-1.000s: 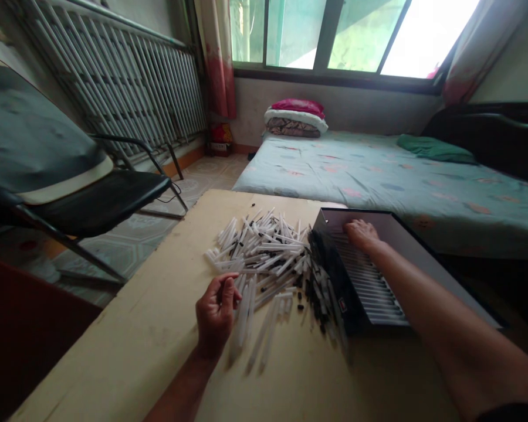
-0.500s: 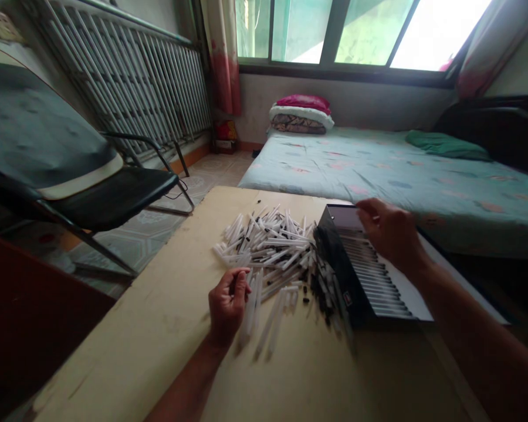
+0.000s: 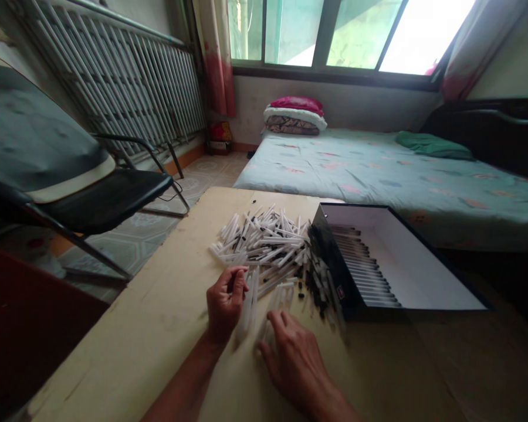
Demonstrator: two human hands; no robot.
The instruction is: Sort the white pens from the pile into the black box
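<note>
My left hand is closed, thumb against curled fingers, just left of some clear pen barrels; whatever it may hold is too small to make out. Lower on the table, my right hand has thumb and fingers apart over other clear barrels, partly covering them. Beyond the hands lies a loose heap of white and clear pen parts. Small black caps are scattered beside it. Pens with black parts lean against a dark box, which holds a row of pens.
The pale table meets a bed at its far edge. A black folding chair stands to the left, before a metal rail frame. A dark red surface is at lower left.
My right hand has come from above the box, left and toward me, down to the clear barrels. My left hand stays closed in nearly the same place. The view has shifted slightly.
</note>
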